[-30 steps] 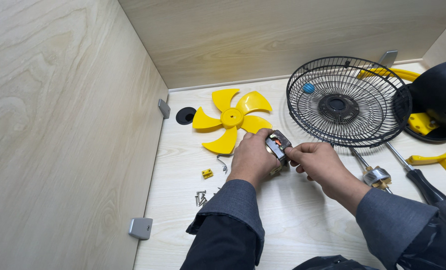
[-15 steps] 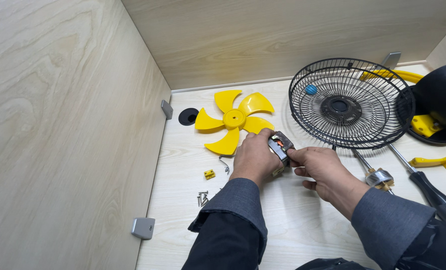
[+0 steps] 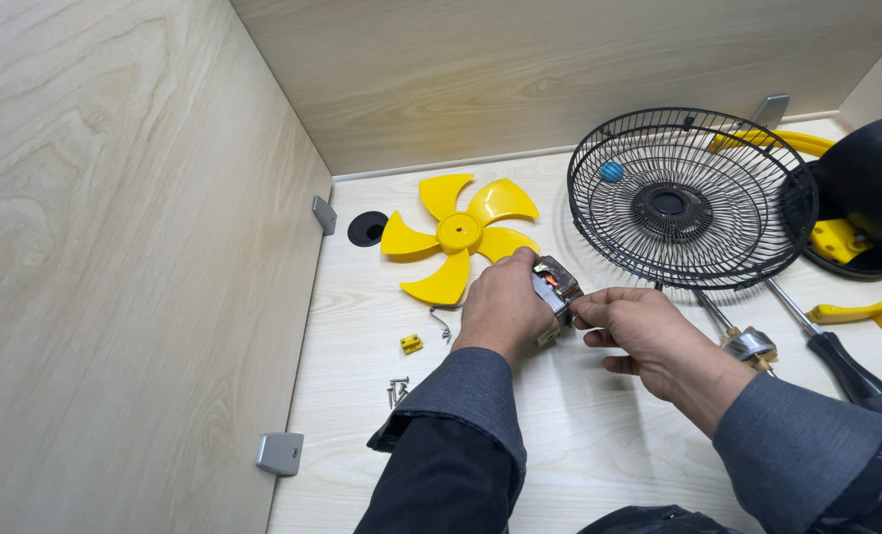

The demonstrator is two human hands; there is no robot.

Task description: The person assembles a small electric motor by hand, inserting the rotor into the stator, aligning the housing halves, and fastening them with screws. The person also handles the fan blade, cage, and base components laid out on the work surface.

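Both my forearms come in from the bottom edge in dark blue-grey sleeves, meeting over the middle of the pale wood-grain desk [image 3: 579, 435]. My left hand [image 3: 503, 307] is wrapped around the small grey metal motor block with orange wiring [image 3: 557, 289], back of the hand up, grip closed on it from the left. My right hand [image 3: 637, 326] sits just to the right, knuckles up, thumb and forefinger pinched together at the motor's right edge; can't tell whether anything is between the fingertips.

Near my left sleeve: a small cluster of loose metal screws [image 3: 397, 392], a little yellow plastic clip [image 3: 411, 343] and a bent wire piece [image 3: 442, 322].

Right of my right wrist: a short metal-and-brass shaft part [image 3: 750, 346] and a black-handled screwdriver [image 3: 848, 364] lying diagonally.

Just beyond the motor: the yellow five-blade plastic fan propeller [image 3: 460, 235], flat on the desk, with a round black cable hole [image 3: 368, 228] to its left.

Further right: the black round wire fan guard [image 3: 683, 198], tilted, with a small blue ball [image 3: 611, 171] at its left side. Behind it, the black domed fan housing [image 3: 871, 193] and yellow plastic stand parts [image 3: 871, 311].

No labels readable.
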